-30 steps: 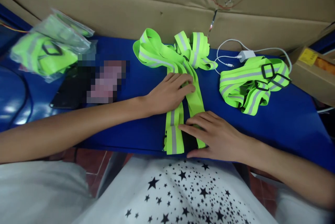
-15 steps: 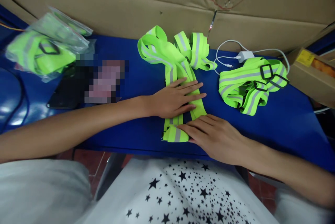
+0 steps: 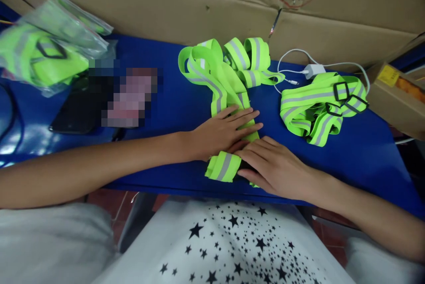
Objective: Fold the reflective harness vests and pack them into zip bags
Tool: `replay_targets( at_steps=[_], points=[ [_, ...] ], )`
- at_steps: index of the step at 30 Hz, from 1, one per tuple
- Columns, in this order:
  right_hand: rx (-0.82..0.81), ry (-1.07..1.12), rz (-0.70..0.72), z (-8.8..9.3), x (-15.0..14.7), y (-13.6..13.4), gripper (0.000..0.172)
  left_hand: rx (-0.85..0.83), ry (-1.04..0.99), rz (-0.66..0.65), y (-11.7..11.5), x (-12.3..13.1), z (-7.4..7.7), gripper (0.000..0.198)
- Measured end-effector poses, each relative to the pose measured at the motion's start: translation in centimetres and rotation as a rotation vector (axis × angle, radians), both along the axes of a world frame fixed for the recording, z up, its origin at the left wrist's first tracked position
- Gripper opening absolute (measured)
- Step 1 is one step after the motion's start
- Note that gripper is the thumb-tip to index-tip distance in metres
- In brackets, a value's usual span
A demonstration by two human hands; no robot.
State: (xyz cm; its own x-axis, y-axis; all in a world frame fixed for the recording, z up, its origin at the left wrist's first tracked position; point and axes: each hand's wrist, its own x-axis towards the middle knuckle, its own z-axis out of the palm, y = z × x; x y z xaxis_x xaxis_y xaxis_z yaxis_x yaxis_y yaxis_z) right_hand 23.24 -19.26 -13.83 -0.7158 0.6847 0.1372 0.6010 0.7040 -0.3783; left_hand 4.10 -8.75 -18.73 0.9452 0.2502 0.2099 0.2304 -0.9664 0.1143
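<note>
A neon yellow-green reflective strap (image 3: 216,93) with a grey stripe lies across the blue table, its far part in loose loops. My left hand (image 3: 226,131) rests flat on the strap with its fingers stretched out. Close to the table's front edge, my right hand (image 3: 275,164) is closed on the strap's near folded end (image 3: 225,166). The thumb and fingertips are partly hidden there. Right of my hands sits a bundled strap (image 3: 322,106) with black buckles.
A blue table (image 3: 186,173) holds everything. At the left are clear plastic bags (image 3: 66,31) with more straps, a black phone-like object (image 3: 78,106) and a blurred-out item (image 3: 133,95). A white charger (image 3: 314,70) with its cable and a cardboard box (image 3: 398,98) stand at the right.
The near folded end of the strap has tilted and shifted slightly in my right hand. My left hand has moved slightly nearer to me, still flat on the strap. The view has shifted a little.
</note>
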Motion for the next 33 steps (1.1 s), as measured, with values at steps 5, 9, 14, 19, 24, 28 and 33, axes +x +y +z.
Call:
replay_targets(
  at_steps=[5, 9, 14, 19, 24, 28, 33],
  points=[
    [0.150, 0.001, -0.022, -0.4, -0.1, 0.2, 0.026, 0.059, -0.031, 0.071, -0.1, -0.1, -0.4, 0.046],
    [0.166, 0.045, 0.002, -0.2, -0.5, 0.3, 0.025, 0.063, -0.061, 0.151, -0.5, 0.0, -0.4, 0.042],
    [0.166, 0.093, 0.038, -0.3, -1.2, 0.2, 0.048, 0.084, -0.024, 0.209, -1.0, 0.3, -0.1, 0.042],
    [0.145, 0.122, 0.054, -0.2, -1.7, 0.4, 0.045, 0.040, -0.010, 0.235, -1.4, 0.5, 0.3, 0.042],
    [-0.214, 0.134, -0.001, 0.4, -0.9, 0.5, 0.029, -0.027, -0.038, 0.174, -0.8, 0.3, 0.7, 0.041],
    [-0.368, 0.082, -0.125, 0.4, -0.4, 0.7, 0.031, -0.047, -0.062, 0.086, 0.6, -0.1, 0.8, 0.040],
    [0.073, 0.013, -0.065, -0.5, -0.7, 0.8, 0.039, -0.061, -0.040, -0.067, 2.4, -0.7, 0.7, 0.046]
  ],
)
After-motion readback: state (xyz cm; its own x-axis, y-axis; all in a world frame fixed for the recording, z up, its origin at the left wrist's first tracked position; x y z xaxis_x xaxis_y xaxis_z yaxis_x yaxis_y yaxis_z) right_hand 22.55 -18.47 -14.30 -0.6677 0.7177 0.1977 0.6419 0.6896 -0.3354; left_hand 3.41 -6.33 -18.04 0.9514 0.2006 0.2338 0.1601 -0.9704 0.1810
